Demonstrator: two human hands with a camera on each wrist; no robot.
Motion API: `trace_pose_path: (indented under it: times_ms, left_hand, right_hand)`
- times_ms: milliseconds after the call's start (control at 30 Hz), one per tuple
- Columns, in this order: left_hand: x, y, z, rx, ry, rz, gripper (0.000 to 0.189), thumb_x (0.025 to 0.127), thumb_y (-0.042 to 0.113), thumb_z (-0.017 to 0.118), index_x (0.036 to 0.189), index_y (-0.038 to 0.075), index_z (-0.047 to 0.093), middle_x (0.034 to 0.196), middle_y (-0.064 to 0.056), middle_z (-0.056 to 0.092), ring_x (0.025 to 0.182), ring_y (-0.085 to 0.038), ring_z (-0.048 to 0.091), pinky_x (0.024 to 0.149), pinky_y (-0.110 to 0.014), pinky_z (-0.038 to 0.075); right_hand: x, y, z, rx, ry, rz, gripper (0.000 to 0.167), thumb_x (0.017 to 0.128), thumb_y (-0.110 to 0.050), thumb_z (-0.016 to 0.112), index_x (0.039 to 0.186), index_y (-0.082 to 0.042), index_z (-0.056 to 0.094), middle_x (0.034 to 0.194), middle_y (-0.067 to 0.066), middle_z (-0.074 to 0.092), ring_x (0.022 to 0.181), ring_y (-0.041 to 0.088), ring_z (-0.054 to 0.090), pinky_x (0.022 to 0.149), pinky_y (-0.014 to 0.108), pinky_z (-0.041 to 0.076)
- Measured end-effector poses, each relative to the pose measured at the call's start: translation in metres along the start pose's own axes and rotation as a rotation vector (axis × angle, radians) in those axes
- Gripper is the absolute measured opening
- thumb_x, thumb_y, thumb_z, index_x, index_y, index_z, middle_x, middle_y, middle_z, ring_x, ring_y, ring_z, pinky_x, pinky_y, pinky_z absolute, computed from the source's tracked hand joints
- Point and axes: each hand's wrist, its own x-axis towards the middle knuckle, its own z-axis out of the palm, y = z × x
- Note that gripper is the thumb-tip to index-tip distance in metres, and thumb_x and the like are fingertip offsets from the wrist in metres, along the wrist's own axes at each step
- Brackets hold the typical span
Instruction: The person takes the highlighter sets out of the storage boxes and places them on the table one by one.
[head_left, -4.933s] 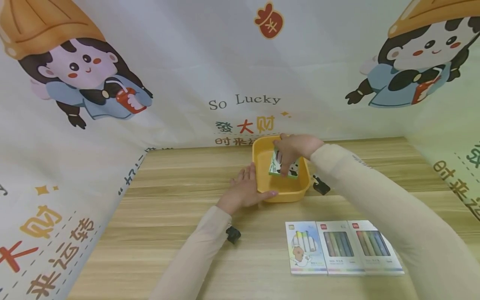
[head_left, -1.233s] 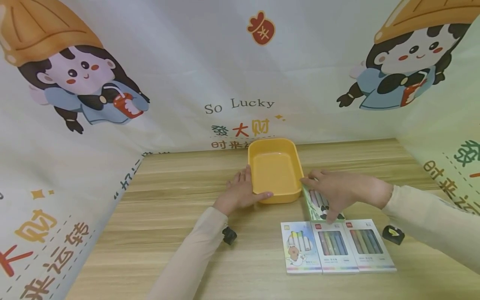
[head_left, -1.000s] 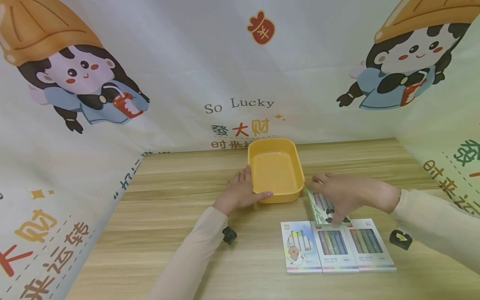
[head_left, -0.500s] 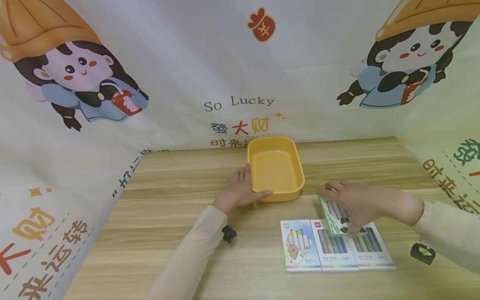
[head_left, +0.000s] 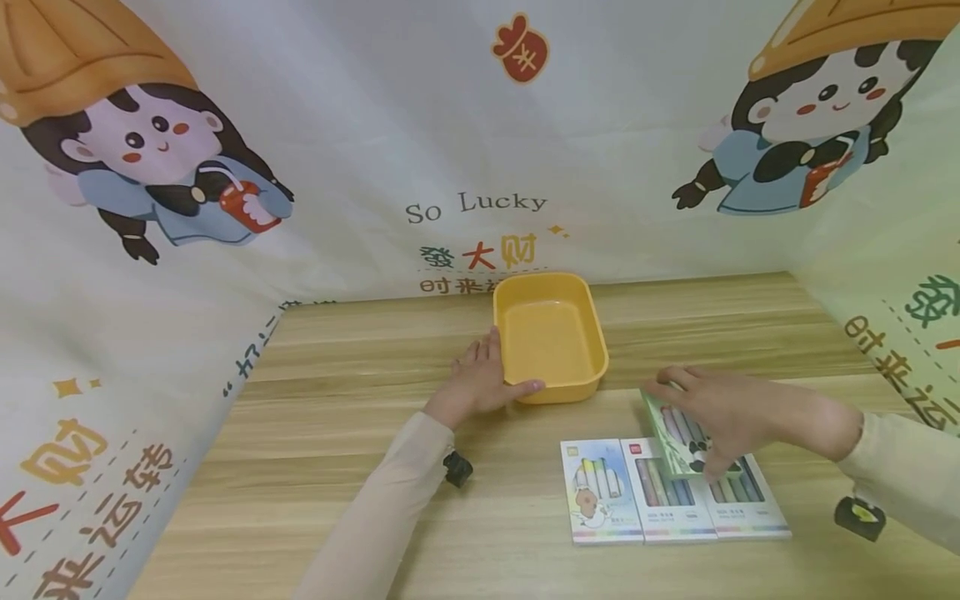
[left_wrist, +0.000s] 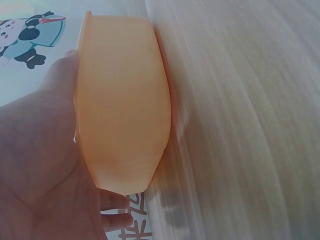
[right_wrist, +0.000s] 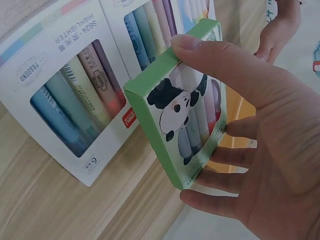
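My right hand holds a green panda box of highlighters by opposite edges, thumb on the near edge and fingertips on the far one. Tilted, the box hangs over the tops of the middle white highlighter box and the right white highlighter box, partly covering both. The right wrist view shows the panda box apart from them. My left hand rests at the near left corner of a yellow plastic tray, straight fingers along its side and thumb at the front rim.
A white box with a bear drawing and coloured pens lies left of the other two, all side by side on the wooden table. A printed cloth stands behind the tray and at both sides. A small black camera sits on each wrist.
The right hand has lifted the panda box out of the tray and carried it right and nearer, over the white boxes. The tray now holds nothing. The left hand has stayed at the tray.
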Motion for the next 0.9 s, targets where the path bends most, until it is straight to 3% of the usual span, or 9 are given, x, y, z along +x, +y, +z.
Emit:
trace_pose_path:
  times_ms: [167, 367, 600, 900]
  left_hand:
    - [-0.001, 0.001, -0.001, -0.015, 0.001, 0.003, 0.122, 0.083, 0.079, 0.051, 0.158, 0.004, -0.01, 0.167, -0.02, 0.002, 0.155, -0.04, 0.008, 0.122, -0.065, 0.013]
    - [-0.001, 0.0, -0.001, -0.022, 0.002, 0.006, 0.122, 0.084, 0.078, 0.052, 0.158, 0.003, -0.009, 0.167, -0.021, 0.003, 0.155, -0.041, 0.007, 0.122, -0.065, 0.013]
    - [-0.001, 0.0, -0.001, -0.02, -0.005, -0.002, 0.123, 0.083, 0.08, 0.051, 0.158, 0.005, -0.012, 0.167, -0.02, 0.002, 0.155, -0.04, 0.006, 0.123, -0.064, 0.012]
    - [-0.001, 0.0, -0.001, -0.026, -0.005, -0.003, 0.123, 0.083, 0.079, 0.051, 0.158, 0.004, -0.011, 0.167, -0.02, 0.002, 0.155, -0.04, 0.006, 0.123, -0.063, 0.011]
  right_hand:
    - [-0.007, 0.006, 0.006, -0.018, 0.031, 0.006, 0.115, 0.058, -0.033, 0.09, 0.153, -0.005, 0.032, 0.151, 0.028, 0.038, 0.119, 0.044, 0.057, 0.081, 0.046, 0.058]
    - [-0.017, 0.01, 0.013, 0.007, 0.019, 0.045, 0.116, 0.057, -0.034, 0.09, 0.154, -0.009, 0.032, 0.151, 0.027, 0.038, 0.125, 0.049, 0.053, 0.091, 0.059, 0.054]
    - [-0.022, 0.013, 0.018, 0.011, 0.022, 0.046, 0.116, 0.059, -0.041, 0.091, 0.154, -0.009, 0.032, 0.151, 0.028, 0.038, 0.126, 0.05, 0.052, 0.092, 0.062, 0.052]
    - [-0.03, 0.019, 0.027, 0.004, 0.074, 0.033, 0.115, 0.054, -0.033, 0.089, 0.152, -0.009, 0.033, 0.15, 0.028, 0.039, 0.129, 0.057, 0.046, 0.088, 0.062, 0.053]
